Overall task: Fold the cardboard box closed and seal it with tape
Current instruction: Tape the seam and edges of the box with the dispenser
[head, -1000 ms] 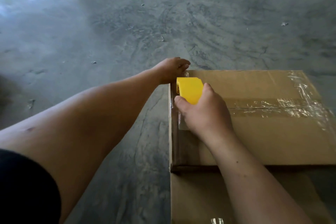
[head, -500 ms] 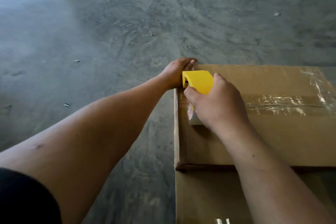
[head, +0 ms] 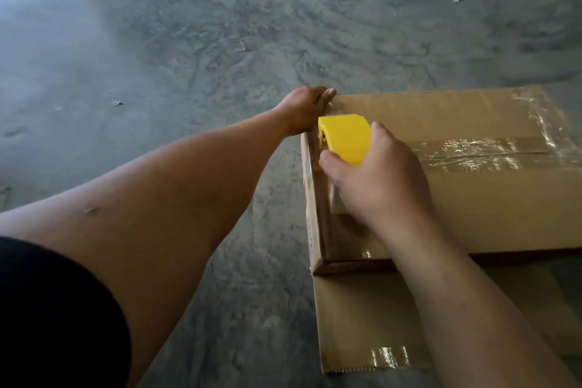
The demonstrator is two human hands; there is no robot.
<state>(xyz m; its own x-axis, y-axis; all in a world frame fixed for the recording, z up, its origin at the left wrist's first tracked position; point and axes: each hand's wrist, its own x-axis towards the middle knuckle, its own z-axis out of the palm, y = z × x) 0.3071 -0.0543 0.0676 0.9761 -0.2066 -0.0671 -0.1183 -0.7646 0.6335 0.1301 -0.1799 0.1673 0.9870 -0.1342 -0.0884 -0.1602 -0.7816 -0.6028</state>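
Note:
A brown cardboard box [head: 491, 211] lies closed on the floor at the right. Clear tape [head: 472, 153] runs along its centre seam and across its far right end. My right hand [head: 374, 179] grips a yellow tape dispenser [head: 345, 138] pressed on the box's left end, its roll mostly hidden under my palm. A shiny strip of tape lies along the left edge behind the dispenser. My left hand [head: 304, 110] clasps the far left corner of the box, thumb on top.
A second cardboard piece [head: 362, 318] sticks out below the box toward me, with a strip of tape [head: 389, 356] near its front edge. Grey concrete floor [head: 189, 41] with small scraps of debris surrounds everything.
The dispenser in my right hand has stayed close to the far left corner, sliding slightly along the left edge. My left hand keeps its hold on the corner. The camera has tilted downward.

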